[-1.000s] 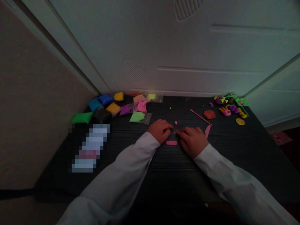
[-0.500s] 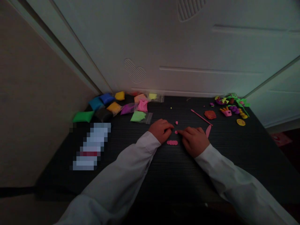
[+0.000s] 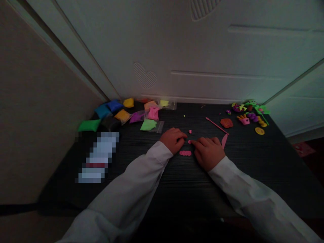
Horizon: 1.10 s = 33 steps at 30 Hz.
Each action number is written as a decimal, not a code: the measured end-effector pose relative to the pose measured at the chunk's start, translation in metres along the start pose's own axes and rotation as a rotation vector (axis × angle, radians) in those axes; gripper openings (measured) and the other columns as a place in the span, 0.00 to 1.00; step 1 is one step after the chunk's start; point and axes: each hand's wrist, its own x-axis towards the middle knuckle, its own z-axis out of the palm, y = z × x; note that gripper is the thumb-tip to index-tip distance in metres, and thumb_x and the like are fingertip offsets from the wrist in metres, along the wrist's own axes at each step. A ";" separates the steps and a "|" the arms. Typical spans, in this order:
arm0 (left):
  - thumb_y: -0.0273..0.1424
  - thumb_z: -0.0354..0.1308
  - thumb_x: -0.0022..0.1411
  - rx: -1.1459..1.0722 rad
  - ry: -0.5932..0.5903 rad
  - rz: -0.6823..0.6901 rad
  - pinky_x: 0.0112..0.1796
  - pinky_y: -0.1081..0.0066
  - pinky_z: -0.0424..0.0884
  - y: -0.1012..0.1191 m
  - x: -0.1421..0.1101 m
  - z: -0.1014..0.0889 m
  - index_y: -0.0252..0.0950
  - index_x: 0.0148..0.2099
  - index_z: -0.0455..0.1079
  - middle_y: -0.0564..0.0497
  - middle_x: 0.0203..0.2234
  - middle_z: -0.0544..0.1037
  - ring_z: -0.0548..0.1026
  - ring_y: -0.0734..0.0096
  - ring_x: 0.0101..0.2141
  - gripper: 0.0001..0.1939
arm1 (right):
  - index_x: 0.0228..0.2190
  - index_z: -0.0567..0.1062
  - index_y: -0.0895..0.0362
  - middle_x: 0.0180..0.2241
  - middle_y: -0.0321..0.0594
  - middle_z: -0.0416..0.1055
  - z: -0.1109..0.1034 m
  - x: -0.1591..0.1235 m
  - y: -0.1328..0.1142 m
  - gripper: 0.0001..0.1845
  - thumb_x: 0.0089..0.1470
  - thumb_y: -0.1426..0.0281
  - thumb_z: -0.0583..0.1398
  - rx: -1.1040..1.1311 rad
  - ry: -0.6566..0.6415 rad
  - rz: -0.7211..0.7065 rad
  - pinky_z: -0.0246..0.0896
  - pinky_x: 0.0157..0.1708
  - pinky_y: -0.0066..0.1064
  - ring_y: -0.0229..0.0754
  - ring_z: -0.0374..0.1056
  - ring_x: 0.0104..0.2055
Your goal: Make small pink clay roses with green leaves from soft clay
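A small pink clay disc (image 3: 189, 142) lies flat on the black table between my hands. My right hand (image 3: 209, 152) has its index finger stretched out, its tip touching the disc's right edge, while the other fingers are bent. To the disc's left rests my left hand (image 3: 173, 140), loosely curved, index finger and thumb apart with nothing visible between them. Just beyond sits a small pink clay lump (image 3: 190, 131). Nearer to me is a row of overlapping pink discs (image 3: 185, 153). A pink clay knife (image 3: 224, 141) lies partly behind my right hand.
Bagged coloured clay, including a green pack (image 3: 89, 125) and a light green bag (image 3: 149, 125), lies at the back left. A thin pink stick tool (image 3: 217, 125) and a reddish clay slab (image 3: 226, 123) lie right. Clay figures (image 3: 243, 119) stand behind. A pixelated object (image 3: 98, 158) is left.
My right index fingertip has moved slightly left onto the edge of the pink disc. The left hand stays almost in place; the whole view has shifted a little.
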 end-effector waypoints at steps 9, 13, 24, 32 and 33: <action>0.25 0.46 0.52 0.002 0.001 -0.003 0.35 0.69 0.64 0.001 0.000 0.000 0.35 0.35 0.70 0.50 0.27 0.72 0.67 0.72 0.31 0.11 | 0.45 0.65 0.51 0.33 0.40 0.67 0.000 0.001 0.001 0.19 0.50 0.69 0.49 0.000 -0.034 -0.016 0.40 0.35 0.36 0.42 0.59 0.35; 0.25 0.47 0.52 0.001 0.002 -0.004 0.35 0.70 0.64 0.001 0.000 0.000 0.35 0.35 0.70 0.50 0.28 0.72 0.67 0.72 0.31 0.11 | 0.44 0.66 0.51 0.34 0.39 0.67 0.000 0.003 0.002 0.18 0.50 0.69 0.49 0.017 -0.040 -0.008 0.41 0.35 0.35 0.42 0.59 0.36; 0.25 0.47 0.52 -0.003 -0.009 -0.018 0.35 0.70 0.64 0.002 0.001 -0.002 0.35 0.35 0.70 0.50 0.27 0.72 0.67 0.72 0.31 0.11 | 0.44 0.67 0.50 0.34 0.39 0.67 0.003 0.000 0.005 0.18 0.50 0.70 0.49 0.079 -0.031 0.004 0.42 0.35 0.34 0.41 0.60 0.36; 0.25 0.47 0.52 -0.016 0.015 -0.003 0.36 0.70 0.64 0.000 0.001 0.001 0.33 0.34 0.70 0.49 0.27 0.72 0.67 0.72 0.31 0.12 | 0.43 0.67 0.50 0.34 0.39 0.67 -0.001 0.002 0.000 0.17 0.50 0.69 0.49 0.034 -0.039 0.003 0.41 0.35 0.35 0.42 0.60 0.36; 0.25 0.47 0.52 -0.017 0.015 -0.006 0.36 0.70 0.64 0.000 0.001 0.001 0.33 0.34 0.70 0.49 0.27 0.72 0.67 0.72 0.31 0.12 | 0.43 0.67 0.50 0.34 0.39 0.67 -0.001 0.002 0.000 0.17 0.50 0.69 0.49 0.026 -0.041 0.005 0.41 0.34 0.35 0.42 0.60 0.36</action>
